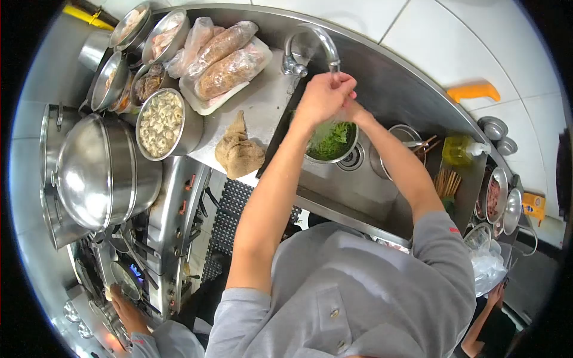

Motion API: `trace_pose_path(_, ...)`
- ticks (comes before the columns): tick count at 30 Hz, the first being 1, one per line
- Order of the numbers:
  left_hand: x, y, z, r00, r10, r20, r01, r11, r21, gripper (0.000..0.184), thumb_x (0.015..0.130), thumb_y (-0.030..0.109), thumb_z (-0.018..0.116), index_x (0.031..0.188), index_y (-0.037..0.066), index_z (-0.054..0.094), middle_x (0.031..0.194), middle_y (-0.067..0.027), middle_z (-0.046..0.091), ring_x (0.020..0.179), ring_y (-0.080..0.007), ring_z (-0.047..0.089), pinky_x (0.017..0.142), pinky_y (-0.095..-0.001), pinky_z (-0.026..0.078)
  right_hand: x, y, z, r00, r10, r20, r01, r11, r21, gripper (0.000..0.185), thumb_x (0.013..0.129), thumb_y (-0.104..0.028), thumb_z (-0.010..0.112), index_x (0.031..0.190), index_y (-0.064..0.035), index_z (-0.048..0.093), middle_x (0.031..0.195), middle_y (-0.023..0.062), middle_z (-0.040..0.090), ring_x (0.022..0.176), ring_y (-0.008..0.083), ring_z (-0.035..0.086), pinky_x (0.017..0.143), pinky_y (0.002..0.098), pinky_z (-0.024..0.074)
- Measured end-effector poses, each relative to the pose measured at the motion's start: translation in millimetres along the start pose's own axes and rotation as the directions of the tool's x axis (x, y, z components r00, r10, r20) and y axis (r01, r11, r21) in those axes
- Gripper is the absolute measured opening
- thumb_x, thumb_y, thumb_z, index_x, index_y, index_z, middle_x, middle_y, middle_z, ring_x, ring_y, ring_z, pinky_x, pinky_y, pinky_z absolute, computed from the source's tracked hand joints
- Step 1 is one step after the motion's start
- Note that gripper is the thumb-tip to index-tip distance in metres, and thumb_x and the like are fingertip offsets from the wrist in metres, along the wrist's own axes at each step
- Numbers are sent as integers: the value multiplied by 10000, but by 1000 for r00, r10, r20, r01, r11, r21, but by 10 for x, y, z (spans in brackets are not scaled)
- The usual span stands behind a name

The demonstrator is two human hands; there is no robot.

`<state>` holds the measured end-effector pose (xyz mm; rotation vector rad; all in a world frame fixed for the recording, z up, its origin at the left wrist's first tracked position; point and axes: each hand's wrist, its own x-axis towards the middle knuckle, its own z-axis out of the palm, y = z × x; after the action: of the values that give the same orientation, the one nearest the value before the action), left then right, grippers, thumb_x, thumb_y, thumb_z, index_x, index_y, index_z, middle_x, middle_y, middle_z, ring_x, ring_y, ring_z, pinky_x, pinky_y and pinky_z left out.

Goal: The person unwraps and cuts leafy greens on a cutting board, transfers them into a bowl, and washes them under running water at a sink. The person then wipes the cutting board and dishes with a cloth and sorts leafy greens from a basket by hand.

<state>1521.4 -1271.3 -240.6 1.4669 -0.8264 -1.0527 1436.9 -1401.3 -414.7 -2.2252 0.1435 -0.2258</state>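
My left hand [321,99] and my right hand [353,109] meet directly under the curved tap [316,33] of a steel sink. Water appears to run down below them. The fingers of my left hand are closed against my right hand, whose fingers are partly hidden and look curled. What they hold, if anything, cannot be made out. Beneath them a metal bowl [357,142] of chopped green leaves [332,143] stands in the sink, beside the drain [352,160].
To the left are a brown cloth [239,152], a pot of pale pieces [161,124], wrapped rolls [227,65] on a tray, and a large lidded pot [89,173]. A bottle [458,149] and sticks [446,182] stand right. Another person's hand [126,310] is at the stove.
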Motion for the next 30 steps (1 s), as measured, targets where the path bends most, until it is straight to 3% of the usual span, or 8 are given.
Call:
trace_pose_path(5,-38,297,41,998,-54,-19,55,997,61,257,911,217,629,1022,-12,664,796,-63,696,635,-99,606,595,-245,498,39,-491,-114,788,392,475,-160,875,-457,539,698,-130,677,1227,-116,570,1146,164,628,1053,290,600,893,424,499)
trace_pose_path(8,-4,302,29,1000,-16,0,16,994,104,274,911,229,630,1036,-12,664,801,-62,699,634,-97,605,596,-251,502,-343,-293,630,853,388,349,-50,726,-686,761,730,-123,635,1431,-285,386,1429,191,426,1247,361,491,995,447,449)
trace_pose_path(13,17,234,-12,999,-30,18,27,989,146,314,927,280,627,1064,1,663,841,-47,702,660,-84,600,616,-238,506,-312,173,977,839,518,166,-380,777,-502,639,689,-229,726,1305,-235,553,1383,160,489,1188,397,530,961,488,468)
trace_pose_path(14,20,208,-15,1000,-22,21,19,990,136,317,927,285,626,1064,1,663,844,-49,703,662,-85,600,618,-238,506,-340,476,998,938,340,69,-291,879,-378,543,663,-306,748,1168,-151,620,1219,169,599,1109,346,583,897,474,490)
trace_pose_path(21,-3,408,-49,999,-44,0,43,982,181,297,913,270,645,1065,15,667,857,-37,705,681,-82,605,652,-236,515,1,-211,-203,852,281,441,-349,934,79,622,670,-324,783,1204,-79,578,1129,148,655,1079,299,603,946,415,457)
trace_pose_path(25,-2,500,-17,998,-59,-11,60,987,146,291,913,271,648,1058,19,669,862,-34,702,681,-79,606,642,-231,510,-192,260,644,941,232,247,-216,972,-91,686,689,-188,767,1330,-130,529,1316,136,569,1226,269,535,1016,406,430)
trace_pose_path(27,-16,495,-17,998,-60,-9,61,988,141,295,915,273,648,1062,18,667,861,-34,699,681,-80,605,636,-231,507,-339,-262,860,844,500,194,-285,726,-626,714,693,-200,761,1363,-181,514,1382,148,504,1271,285,495,1034,419,419)
trace_pose_path(30,-1,476,-17,996,-86,2,85,989,123,295,927,258,636,1088,11,655,863,-36,692,700,-86,607,643,-237,504,-148,-98,896,706,660,256,-547,738,-395,731,690,-236,767,1373,-220,507,1442,127,440,1283,297,475,1035,426,418)
